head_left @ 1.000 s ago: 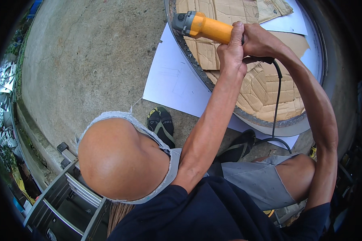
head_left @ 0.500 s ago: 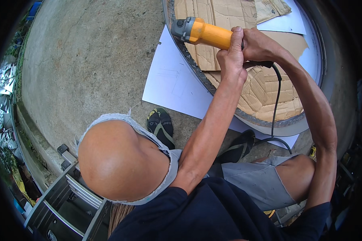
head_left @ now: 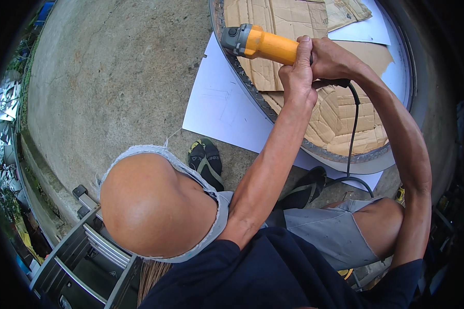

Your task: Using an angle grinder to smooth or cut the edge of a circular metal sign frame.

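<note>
Both my hands hold an angle grinder (head_left: 273, 47) with an orange body and a grey head. My left hand (head_left: 297, 69) is closed round the rear of the body, thumb up along it. My right hand (head_left: 331, 57) is closed at the back end, beside the left, its fingers partly hidden. The grinder's head is over the dark, rough rim (head_left: 250, 85) of a large round piece; its disc is not visible. Torn brown cardboard (head_left: 345, 121) lies inside that rim. From the tool's back end a black cord (head_left: 352, 139) hangs down past my right leg.
Under the round piece, a white sheet (head_left: 216, 100) with faint lines sticks out over the concrete floor (head_left: 113, 67). My sandalled feet (head_left: 206, 162) are close to it. A ladder-like metal frame (head_left: 82, 252) stands at lower left, near a concrete kerb (head_left: 41, 170).
The grinder has shifted very slightly right and down along the rim, with both hands still holding it. Otherwise the scene looks the same.
</note>
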A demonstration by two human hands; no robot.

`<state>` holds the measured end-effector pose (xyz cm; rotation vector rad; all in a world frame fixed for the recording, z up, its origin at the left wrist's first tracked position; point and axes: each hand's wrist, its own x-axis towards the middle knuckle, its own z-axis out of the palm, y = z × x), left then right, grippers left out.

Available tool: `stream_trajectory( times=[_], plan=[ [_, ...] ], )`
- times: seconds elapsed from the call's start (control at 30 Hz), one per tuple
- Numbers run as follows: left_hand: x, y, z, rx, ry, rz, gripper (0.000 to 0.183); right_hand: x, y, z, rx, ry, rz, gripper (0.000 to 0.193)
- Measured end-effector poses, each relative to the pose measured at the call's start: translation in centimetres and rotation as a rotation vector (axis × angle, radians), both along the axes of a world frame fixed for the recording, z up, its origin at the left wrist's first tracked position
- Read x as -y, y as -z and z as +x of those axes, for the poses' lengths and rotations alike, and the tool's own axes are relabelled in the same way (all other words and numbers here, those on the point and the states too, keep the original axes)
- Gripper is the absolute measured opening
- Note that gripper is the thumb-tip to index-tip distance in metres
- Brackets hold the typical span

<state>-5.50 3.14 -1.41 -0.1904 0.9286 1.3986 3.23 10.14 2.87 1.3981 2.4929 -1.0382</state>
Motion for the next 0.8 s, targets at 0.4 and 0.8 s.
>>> stream_trajectory(
  times=[0.4,0.8],
  plan=[
    [-1.4,1.0,-0.6,-0.08,0.107,0.11,0.064,-0.4,-0.3,-0.1,0.02,0.091,0.027,0.046],
    [-1.4,0.0,-1.9,-0.041,0.035,0.014,0.051,-0.5,0.2,-1.4,0.005,0.113,-0.026,0.048]
  ],
)
